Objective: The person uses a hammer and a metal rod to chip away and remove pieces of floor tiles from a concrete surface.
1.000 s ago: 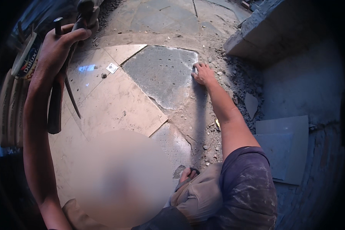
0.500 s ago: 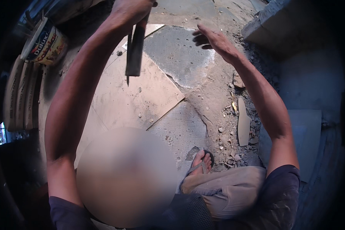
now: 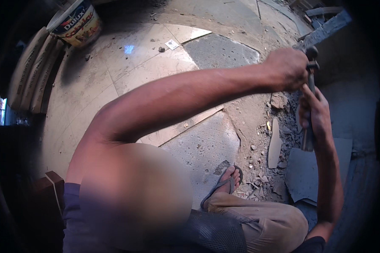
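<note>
Out to the right, over the rubble, both my hands are at a hammer. My left hand is a fist by its metal head, with the arm stretched across the view. Whether that fist also holds something else is hidden. Just below it, my right hand is wrapped round the handle, whose wide end points down toward the forearm. Beneath my left arm lie pale floor tiles and a grey, pitted tile or bed patch. A similar grey patch is nearer my foot.
Broken stone and mortar rubble runs along the right side, with a long tile shard on it. A grey sheet lies beyond. A paint bucket and stacked bags stand at the left. My sandalled foot is on the floor.
My left hand has swung from the upper middle far to the right, carrying the dark long tool. My right hand has gone from open and bare to closed round the hammer handle.
</note>
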### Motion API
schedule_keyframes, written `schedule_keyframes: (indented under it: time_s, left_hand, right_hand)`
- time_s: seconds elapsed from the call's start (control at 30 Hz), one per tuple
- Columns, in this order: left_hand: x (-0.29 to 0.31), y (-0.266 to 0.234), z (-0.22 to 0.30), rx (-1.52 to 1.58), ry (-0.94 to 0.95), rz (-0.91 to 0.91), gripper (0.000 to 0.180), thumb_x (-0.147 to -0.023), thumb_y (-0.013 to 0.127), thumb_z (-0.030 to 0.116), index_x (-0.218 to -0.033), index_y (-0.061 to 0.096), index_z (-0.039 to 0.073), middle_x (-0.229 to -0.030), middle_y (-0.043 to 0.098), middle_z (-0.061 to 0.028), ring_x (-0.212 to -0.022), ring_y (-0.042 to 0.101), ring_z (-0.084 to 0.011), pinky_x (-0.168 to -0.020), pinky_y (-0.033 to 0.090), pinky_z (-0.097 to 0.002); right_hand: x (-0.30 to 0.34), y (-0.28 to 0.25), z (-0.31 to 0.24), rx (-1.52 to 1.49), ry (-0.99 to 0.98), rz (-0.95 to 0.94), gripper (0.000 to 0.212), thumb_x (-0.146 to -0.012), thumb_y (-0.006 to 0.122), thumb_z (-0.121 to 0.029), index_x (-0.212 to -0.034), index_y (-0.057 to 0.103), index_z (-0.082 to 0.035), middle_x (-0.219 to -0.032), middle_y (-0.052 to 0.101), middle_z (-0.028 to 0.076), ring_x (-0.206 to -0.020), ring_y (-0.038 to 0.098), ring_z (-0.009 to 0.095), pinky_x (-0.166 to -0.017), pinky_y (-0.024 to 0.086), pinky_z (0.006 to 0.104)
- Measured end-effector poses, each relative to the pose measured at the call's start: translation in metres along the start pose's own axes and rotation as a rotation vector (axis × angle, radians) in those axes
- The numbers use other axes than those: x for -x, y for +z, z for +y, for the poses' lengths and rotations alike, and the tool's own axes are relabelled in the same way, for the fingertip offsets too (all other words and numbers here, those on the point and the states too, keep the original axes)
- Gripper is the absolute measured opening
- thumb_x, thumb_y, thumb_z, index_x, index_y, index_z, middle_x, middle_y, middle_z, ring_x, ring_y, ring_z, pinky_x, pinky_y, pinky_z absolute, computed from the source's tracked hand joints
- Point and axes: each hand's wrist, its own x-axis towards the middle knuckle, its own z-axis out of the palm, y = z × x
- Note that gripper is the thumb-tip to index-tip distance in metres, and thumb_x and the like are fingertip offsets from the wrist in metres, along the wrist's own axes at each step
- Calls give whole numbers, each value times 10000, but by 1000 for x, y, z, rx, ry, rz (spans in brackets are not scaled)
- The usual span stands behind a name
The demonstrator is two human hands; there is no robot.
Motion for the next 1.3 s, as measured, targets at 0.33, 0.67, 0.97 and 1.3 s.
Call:
schedule_keyframes:
  time_s: [0.33, 0.67, 0.97, 1.3]
  left_hand:
    - [46, 137, 107, 291, 170, -355, 492, -965, 549, 423, -792, 692, -15, -715, 682, -213, -710, 696, -382, -651, 550, -468]
    - [108, 246, 112, 295, 53, -215, 418, -973, 550, 387, -833, 613, -1, -662, 646, -208, -658, 680, -384, -582, 519, -469]
    - [122, 297, 120, 117, 23, -275, 397, -983, 543, 386, -811, 663, 49, -702, 669, -160, -666, 689, -340, -573, 518, -435]
    - [149, 354, 100, -74, 45, -200, 379, -976, 532, 398, -814, 617, 66, -688, 619, -109, -632, 664, -301, -538, 500, -418]
  right_hand:
    - [144, -46, 203, -31, 319, 448, 193, -999, 564, -302, -1017, 489, -125, -656, 437, -20, -435, 426, 82, -365, 358, 249]
    - [238, -25, 315, -747, 796, 689, 235, -1012, 545, -409, -1016, 420, -210, -655, 449, 2, -432, 407, 146, -371, 364, 313]
    - [256, -80, 342, -814, 567, 604, 231, -1014, 543, -403, -1070, 441, -203, -688, 442, -2, -442, 413, 124, -370, 361, 294]
    - [247, -118, 300, -878, 313, 718, 299, -1002, 548, -421, -962, 442, -144, -630, 335, -27, -415, 303, 72, -350, 296, 262]
